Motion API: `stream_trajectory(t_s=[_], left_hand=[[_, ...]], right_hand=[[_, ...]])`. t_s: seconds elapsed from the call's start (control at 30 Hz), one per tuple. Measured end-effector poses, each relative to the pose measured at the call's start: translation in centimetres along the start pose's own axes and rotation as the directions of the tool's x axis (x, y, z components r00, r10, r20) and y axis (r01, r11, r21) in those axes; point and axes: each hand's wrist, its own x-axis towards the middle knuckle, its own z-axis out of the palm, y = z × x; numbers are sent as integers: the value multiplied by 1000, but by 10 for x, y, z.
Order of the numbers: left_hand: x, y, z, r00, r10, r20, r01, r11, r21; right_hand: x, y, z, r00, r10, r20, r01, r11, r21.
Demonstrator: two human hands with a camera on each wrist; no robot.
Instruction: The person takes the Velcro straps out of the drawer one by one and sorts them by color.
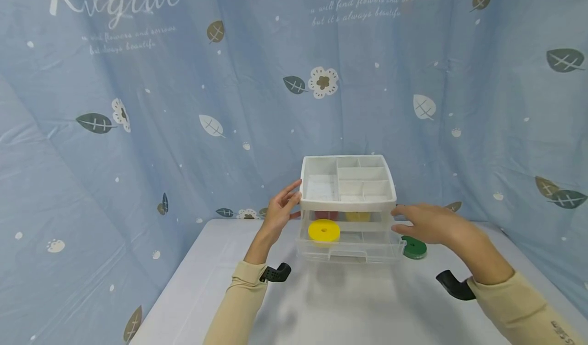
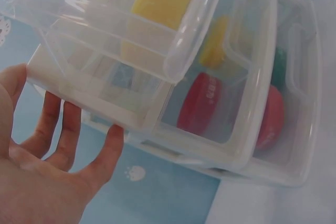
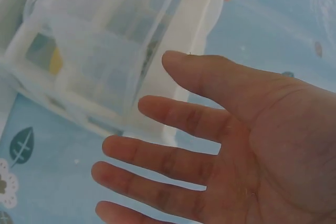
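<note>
A white drawer organizer [image 1: 348,204] with a divided top tray stands on the table. One of its clear drawers [image 1: 349,254] is pulled out toward me, holding a yellow disc [image 1: 323,230] with a small center hole. My left hand [image 1: 277,210] touches the organizer's left side near the top, its fingers spread along the white edge in the left wrist view. On the other side, my right hand [image 1: 432,223] has its fingers extended beside the right wall, palm and straight fingers plain in the right wrist view. Red discs [image 2: 199,103] show through lower drawers.
A green disc [image 1: 414,248] lies on the white table [image 1: 220,248], right of the pulled-out drawer. Behind the organizer hangs a blue patterned curtain [image 1: 257,105]. Black wrist mounts [image 1: 277,272] jut from both sleeves.
</note>
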Motion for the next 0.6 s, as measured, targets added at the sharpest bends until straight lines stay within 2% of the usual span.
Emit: stream_trajectory(t_s=[0.17, 0.6], left_hand=[[0, -1, 0, 1000, 4, -3, -4, 1000, 5], [1, -1, 0, 1000, 15, -2, -15, 1000, 14]], right_hand=[[2, -16, -2, 1000, 3, -11, -3, 1000, -26], [29, -54, 9, 992, -114, -52, 113, 993, -31]])
